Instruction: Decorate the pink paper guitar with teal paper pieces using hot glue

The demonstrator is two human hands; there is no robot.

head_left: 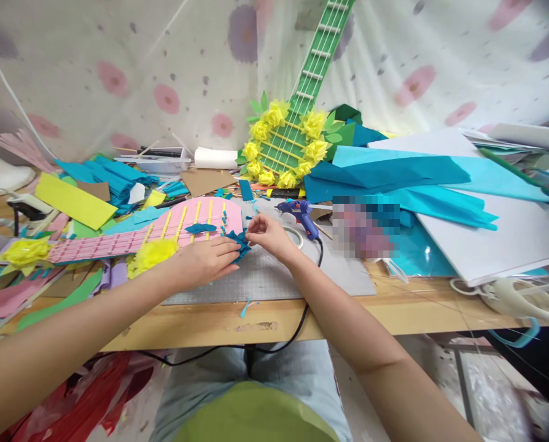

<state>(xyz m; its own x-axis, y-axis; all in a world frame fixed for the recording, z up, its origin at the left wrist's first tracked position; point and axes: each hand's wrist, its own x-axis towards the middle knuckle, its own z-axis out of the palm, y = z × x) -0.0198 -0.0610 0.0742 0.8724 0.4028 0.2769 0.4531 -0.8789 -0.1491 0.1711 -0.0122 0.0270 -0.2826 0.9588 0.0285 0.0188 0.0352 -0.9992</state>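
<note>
A pink paper guitar with yellow strips lies flat on the table, its neck to the left. My left hand rests on the lower part of its body, fingers stretched out together. Their tips touch a crumpled dark blue crepe paper piece at the guitar's right end. From the other side, my right hand pinches the edge of this paper between thumb and finger. Another dark blue paper piece lies on the guitar body. A yellow paper flower sits at the body's left, near my left wrist.
A blue glue gun and a tape roll lie right of my right hand on the grey cutting mat. Behind stands a green paper guitar. Blue paper sheets pile up at right, beyond a white cup.
</note>
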